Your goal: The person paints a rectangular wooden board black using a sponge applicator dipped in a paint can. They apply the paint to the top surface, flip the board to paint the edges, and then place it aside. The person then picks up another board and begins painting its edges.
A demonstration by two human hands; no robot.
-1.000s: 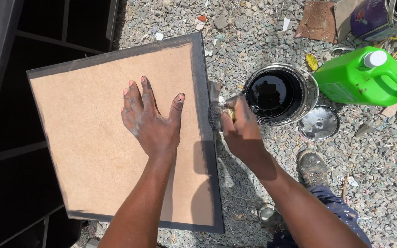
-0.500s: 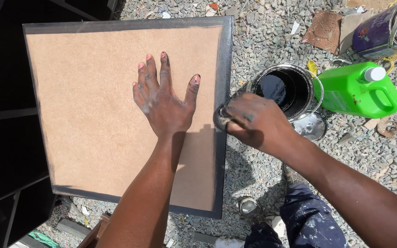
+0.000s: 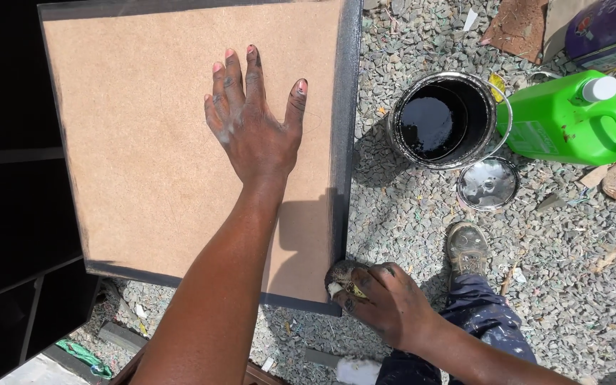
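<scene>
Matt brown fibreboard panel (image 3: 151,142) with dull black-painted edges; glossy black paint in a metal can (image 3: 445,120); shiny metal lid (image 3: 488,183); smooth green plastic jug (image 3: 572,121); rough grey gravel ground (image 3: 572,285); paint-soaked sponge (image 3: 342,279)

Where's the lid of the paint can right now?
In the head view the round metal lid lies on the gravel right of the board, just below the open paint can and left of the green jug.

ground: grey gravel (image 3: 408,214), litter scattered | 9 o'clock: black shelving frame (image 3: 8,214) | 1 o'clock: brown cardboard scrap (image 3: 518,28) | light: hard sun, sharp shadows
</scene>
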